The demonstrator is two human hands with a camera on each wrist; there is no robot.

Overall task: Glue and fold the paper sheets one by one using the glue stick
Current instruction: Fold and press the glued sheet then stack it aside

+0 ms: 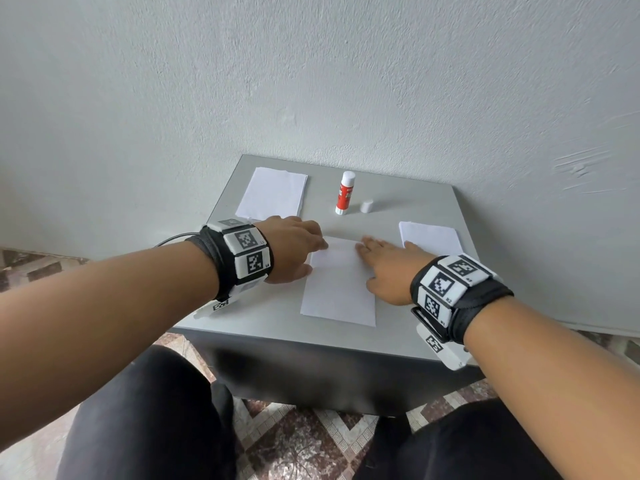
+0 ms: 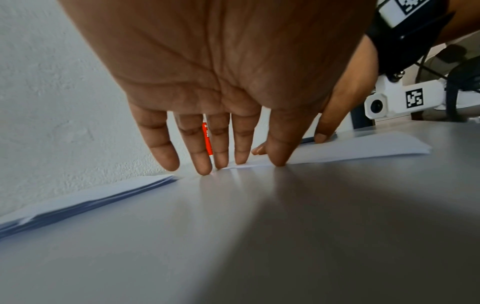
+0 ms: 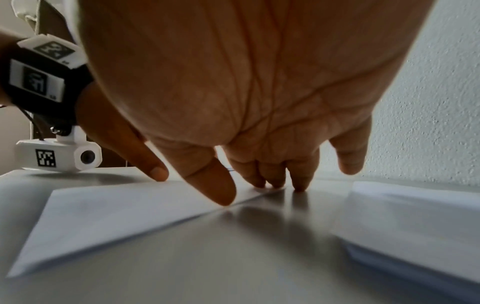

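A white paper sheet [image 1: 339,292] lies flat in the middle of the grey table [image 1: 415,327]. My left hand [image 1: 313,254] touches its far left corner with straight fingers [image 2: 205,164]. My right hand [image 1: 381,261] presses flat on its far right part, fingertips [image 3: 275,181] at the edge and thumb [image 3: 221,191] on the sheet [image 3: 103,211]. The red glue stick [image 1: 345,192] stands upright and uncapped behind the sheet, with its white cap [image 1: 366,206] beside it. The stick [image 2: 207,139] shows between my left fingers.
A stack of white sheets [image 1: 272,197] lies at the back left of the table; its edge [image 2: 78,201] runs left of my left hand. A smaller white paper pile [image 1: 431,239] lies to the right, close to my right hand [image 3: 415,226]. A wall stands just behind.
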